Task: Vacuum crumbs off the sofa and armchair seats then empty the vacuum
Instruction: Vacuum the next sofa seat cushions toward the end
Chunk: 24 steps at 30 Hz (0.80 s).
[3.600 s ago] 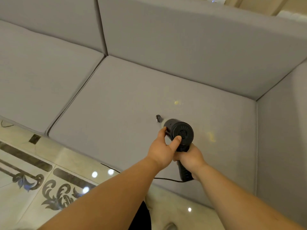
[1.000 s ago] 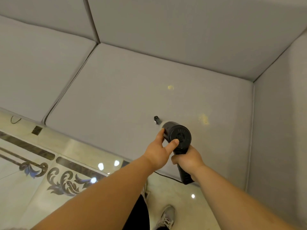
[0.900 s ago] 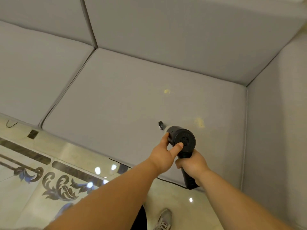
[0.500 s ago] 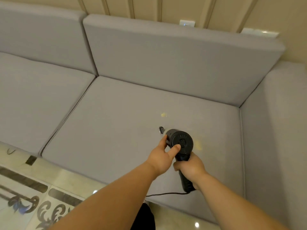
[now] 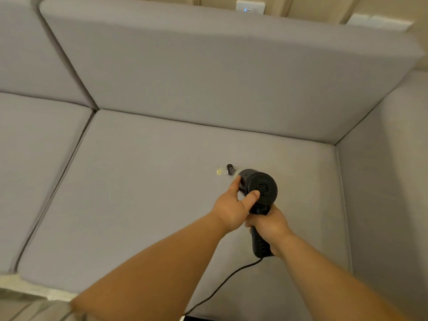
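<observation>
A black handheld vacuum (image 5: 260, 188) points down at the grey sofa seat cushion (image 5: 143, 205). My right hand (image 5: 268, 224) grips its handle from below. My left hand (image 5: 231, 205) holds the round body, thumb on the rear cap. The small nozzle tip (image 5: 230, 169) sits right beside a yellowish crumb patch (image 5: 219, 171) on the cushion. A black cord (image 5: 222, 286) trails from the handle's end toward the cushion's front edge.
The sofa's back cushion (image 5: 208, 70) rises behind and the armrest (image 5: 389, 181) closes off the right side. A second seat cushion (image 5: 34, 158) lies to the left. A wall socket (image 5: 250, 6) shows above the backrest. A strip of floor (image 5: 23, 304) shows at lower left.
My view has come closer over the seat. The vacuum's nozzle has moved up to the yellowish crumb patch, and the second patch by the vacuum's right no longer shows.
</observation>
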Each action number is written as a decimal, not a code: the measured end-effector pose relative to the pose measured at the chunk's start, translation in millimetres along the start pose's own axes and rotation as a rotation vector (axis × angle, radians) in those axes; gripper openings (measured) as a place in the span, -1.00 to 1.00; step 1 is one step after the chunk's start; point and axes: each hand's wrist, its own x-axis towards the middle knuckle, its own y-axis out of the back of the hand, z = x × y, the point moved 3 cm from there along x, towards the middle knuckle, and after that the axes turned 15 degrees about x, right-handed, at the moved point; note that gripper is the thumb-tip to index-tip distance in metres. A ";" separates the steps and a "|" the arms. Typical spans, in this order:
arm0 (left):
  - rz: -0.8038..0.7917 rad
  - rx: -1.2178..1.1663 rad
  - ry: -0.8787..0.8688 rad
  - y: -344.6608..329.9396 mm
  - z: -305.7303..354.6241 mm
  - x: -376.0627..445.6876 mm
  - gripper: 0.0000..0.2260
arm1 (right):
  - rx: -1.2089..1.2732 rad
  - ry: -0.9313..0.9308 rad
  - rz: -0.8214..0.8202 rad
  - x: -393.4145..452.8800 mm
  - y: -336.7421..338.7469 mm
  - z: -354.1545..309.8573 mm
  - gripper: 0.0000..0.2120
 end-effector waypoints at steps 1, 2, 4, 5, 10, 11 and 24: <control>-0.003 0.001 0.005 0.4 -1.5 3.4 -0.36 | -0.006 -0.015 0.001 3.1 -0.9 0.4 -0.64; -0.007 0.001 0.010 -0.1 -2.8 5.1 -0.36 | -0.014 -0.028 0.003 4.8 -0.9 1.2 -0.65; -0.013 -0.002 0.023 -2.9 -4.9 4.9 -0.35 | -0.021 -0.045 0.005 4.4 1.2 3.7 -0.66; -0.015 -0.005 0.026 -5.6 -3.4 4.4 -0.35 | -0.017 -0.049 0.004 4.0 4.4 3.7 -0.66; 0.009 -0.029 0.046 -18.4 -1.5 -10.7 -0.36 | -0.047 -0.051 -0.045 -7.0 16.5 7.7 -0.66; 0.021 -0.034 0.052 -21.2 -1.5 -16.1 -0.36 | -0.057 -0.050 -0.059 -10.8 19.0 8.8 -0.67; 0.119 -0.041 0.049 -15.0 10.3 10.9 -0.37 | -0.053 0.042 -0.087 22.3 15.3 -9.5 -0.70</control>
